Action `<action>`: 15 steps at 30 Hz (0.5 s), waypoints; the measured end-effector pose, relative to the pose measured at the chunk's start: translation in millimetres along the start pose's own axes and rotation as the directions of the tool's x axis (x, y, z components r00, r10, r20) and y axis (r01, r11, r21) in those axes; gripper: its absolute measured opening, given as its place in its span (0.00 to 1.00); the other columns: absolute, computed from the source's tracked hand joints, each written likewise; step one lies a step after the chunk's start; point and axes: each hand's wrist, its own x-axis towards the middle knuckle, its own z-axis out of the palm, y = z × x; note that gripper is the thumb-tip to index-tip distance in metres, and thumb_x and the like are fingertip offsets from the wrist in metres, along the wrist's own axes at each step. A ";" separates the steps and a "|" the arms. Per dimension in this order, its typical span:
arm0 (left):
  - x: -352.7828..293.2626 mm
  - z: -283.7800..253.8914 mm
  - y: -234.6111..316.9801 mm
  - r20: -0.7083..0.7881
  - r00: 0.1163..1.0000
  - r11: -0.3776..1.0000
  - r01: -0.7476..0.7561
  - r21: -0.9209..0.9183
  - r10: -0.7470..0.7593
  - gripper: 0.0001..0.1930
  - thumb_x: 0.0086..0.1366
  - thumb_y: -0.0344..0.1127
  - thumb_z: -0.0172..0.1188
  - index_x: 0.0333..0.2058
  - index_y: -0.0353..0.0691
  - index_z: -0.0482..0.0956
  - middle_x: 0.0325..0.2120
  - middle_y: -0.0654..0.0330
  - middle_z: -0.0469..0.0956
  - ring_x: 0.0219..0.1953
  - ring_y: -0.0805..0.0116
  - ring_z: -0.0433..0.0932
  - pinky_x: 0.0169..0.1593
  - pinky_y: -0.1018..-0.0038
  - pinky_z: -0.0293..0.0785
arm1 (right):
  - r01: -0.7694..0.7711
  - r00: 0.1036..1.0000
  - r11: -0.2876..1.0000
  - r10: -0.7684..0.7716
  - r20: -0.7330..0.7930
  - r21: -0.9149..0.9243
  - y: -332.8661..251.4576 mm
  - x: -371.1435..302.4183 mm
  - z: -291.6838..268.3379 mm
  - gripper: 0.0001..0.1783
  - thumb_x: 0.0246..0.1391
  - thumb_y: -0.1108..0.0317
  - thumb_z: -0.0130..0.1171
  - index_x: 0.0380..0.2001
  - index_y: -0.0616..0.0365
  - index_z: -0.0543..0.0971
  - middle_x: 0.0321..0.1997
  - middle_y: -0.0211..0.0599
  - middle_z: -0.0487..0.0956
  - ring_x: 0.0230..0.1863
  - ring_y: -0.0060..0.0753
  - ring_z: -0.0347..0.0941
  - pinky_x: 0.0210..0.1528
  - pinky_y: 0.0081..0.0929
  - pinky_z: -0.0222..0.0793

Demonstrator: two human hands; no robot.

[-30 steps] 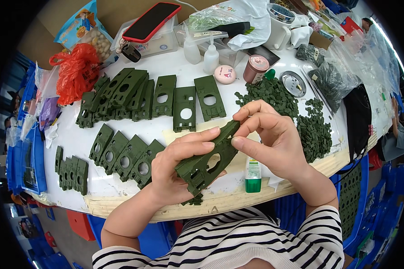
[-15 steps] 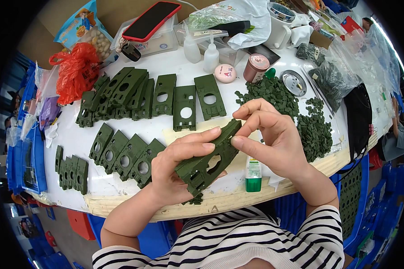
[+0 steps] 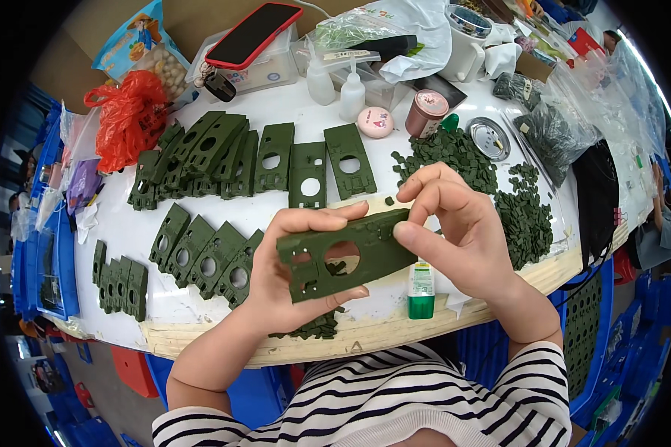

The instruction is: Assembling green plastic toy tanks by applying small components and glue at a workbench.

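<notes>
My left hand [image 3: 274, 287] grips a dark green plastic tank hull top [image 3: 380, 237] between thumb and fingers. The piece has a large round hole and smaller openings at its left end. It is held above the table, its flat face turned toward me. At its right end, my right hand [image 3: 466, 235] has its thumb and index finger closed against the edge; any tiny part between them is hidden. A green-capped glue bottle [image 3: 420, 290] lies just below my right hand. Several small dark green pieces [image 3: 317, 326] lie beneath my left hand.
Similar hull tops [image 3: 201, 153] stand in rows at left. Small green pieces [image 3: 455, 160] are heaped at right, near a round tin lid [image 3: 489, 138]. Squeeze bottles [image 3: 352, 97], a phone [image 3: 253, 34] on a clear box and a red bag [image 3: 130, 119] are at the back.
The hull top has turned from a steep slant to nearly level, its flat face now toward me. My right fingers remain at its right end.
</notes>
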 end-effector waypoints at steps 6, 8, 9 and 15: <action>4.5 -11.2 -1.4 -0.024 0.991 0.970 0.122 -0.210 -0.130 0.34 0.49 0.20 0.69 0.52 0.41 0.61 0.61 0.42 0.61 0.58 0.62 0.68 0.59 0.64 0.68 | 0.201 0.977 0.970 -0.209 -0.051 -0.139 -9.0 1.1 -6.2 0.07 0.48 0.74 0.62 0.27 0.61 0.73 0.33 0.36 0.71 0.39 0.28 0.66 0.45 0.24 0.60; 5.7 -12.1 -0.8 -0.030 0.991 0.969 0.124 -0.214 -0.133 0.34 0.49 0.21 0.69 0.53 0.41 0.61 0.61 0.43 0.61 0.58 0.63 0.68 0.59 0.65 0.68 | 0.303 0.946 0.922 -0.322 -0.042 -0.242 -9.3 2.4 -8.9 0.07 0.48 0.75 0.62 0.28 0.62 0.73 0.30 0.36 0.71 0.34 0.28 0.66 0.40 0.23 0.62; 6.3 -12.6 -0.6 -0.032 0.991 0.971 0.120 -0.209 -0.129 0.34 0.49 0.21 0.69 0.53 0.42 0.61 0.61 0.43 0.61 0.58 0.63 0.68 0.59 0.65 0.68 | 0.312 0.942 0.913 -0.334 -0.043 -0.262 -9.5 1.7 -9.1 0.07 0.47 0.75 0.62 0.28 0.62 0.73 0.30 0.36 0.72 0.33 0.28 0.66 0.39 0.23 0.62; 9.9 -16.1 2.3 -0.055 0.993 0.976 0.091 -0.198 -0.104 0.34 0.49 0.20 0.68 0.53 0.43 0.62 0.61 0.46 0.62 0.57 0.64 0.69 0.58 0.67 0.68 | 0.369 0.913 0.864 -0.406 -0.043 -0.343 -8.2 -0.7 -6.8 0.08 0.47 0.76 0.63 0.28 0.63 0.73 0.27 0.34 0.74 0.27 0.24 0.68 0.31 0.19 0.64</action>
